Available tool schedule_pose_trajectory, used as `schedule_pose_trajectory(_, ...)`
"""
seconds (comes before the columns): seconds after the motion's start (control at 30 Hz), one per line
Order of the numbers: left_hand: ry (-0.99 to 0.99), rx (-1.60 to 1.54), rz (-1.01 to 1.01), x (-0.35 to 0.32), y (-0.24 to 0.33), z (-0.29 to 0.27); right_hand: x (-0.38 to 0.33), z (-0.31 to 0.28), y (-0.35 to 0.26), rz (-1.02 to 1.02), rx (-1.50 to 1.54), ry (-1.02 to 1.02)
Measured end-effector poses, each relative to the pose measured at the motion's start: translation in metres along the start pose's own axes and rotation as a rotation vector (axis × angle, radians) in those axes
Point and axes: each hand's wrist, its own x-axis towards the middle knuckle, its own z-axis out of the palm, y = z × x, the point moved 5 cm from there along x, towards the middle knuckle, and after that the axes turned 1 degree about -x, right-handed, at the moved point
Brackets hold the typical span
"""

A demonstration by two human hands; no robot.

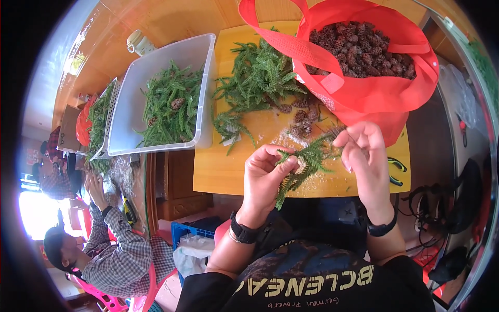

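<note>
My left hand pinches a green artificial pine sprig between thumb and fingers, over the table's front edge. Something pale shows by the thumb, within the sprig. My right hand is curled, its thumb and fingertips closed at a brown pine cone just right of the sprig. A thin dark line, like a wire, crosses those fingers. Beyond the hands, several loose pine cones lie on the yellow tabletop among white flakes. A pile of green sprigs rests behind them.
A red bag full of pine cones stands at the back right. Left is a clear plastic bin of sprigs and a few cones. Pliers lie at the right edge. Another person works at far left.
</note>
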Motion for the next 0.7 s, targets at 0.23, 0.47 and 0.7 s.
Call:
schedule_pose_trajectory(0.23,0.085,-0.070,-0.006,-0.001,0.000,-0.002,-0.027,0.024,-0.018,-0.055,-0.046,-0.345)
schedule_pose_trajectory(0.47,0.105,0.002,0.081,-0.006,0.009,0.003,-0.024,0.032,-0.017,-0.141,-0.493,-0.266)
schedule_pose_trajectory(0.7,0.014,0.157,0.286,-0.010,0.023,0.012,-0.022,0.030,-0.022,-0.208,-0.552,-0.122)
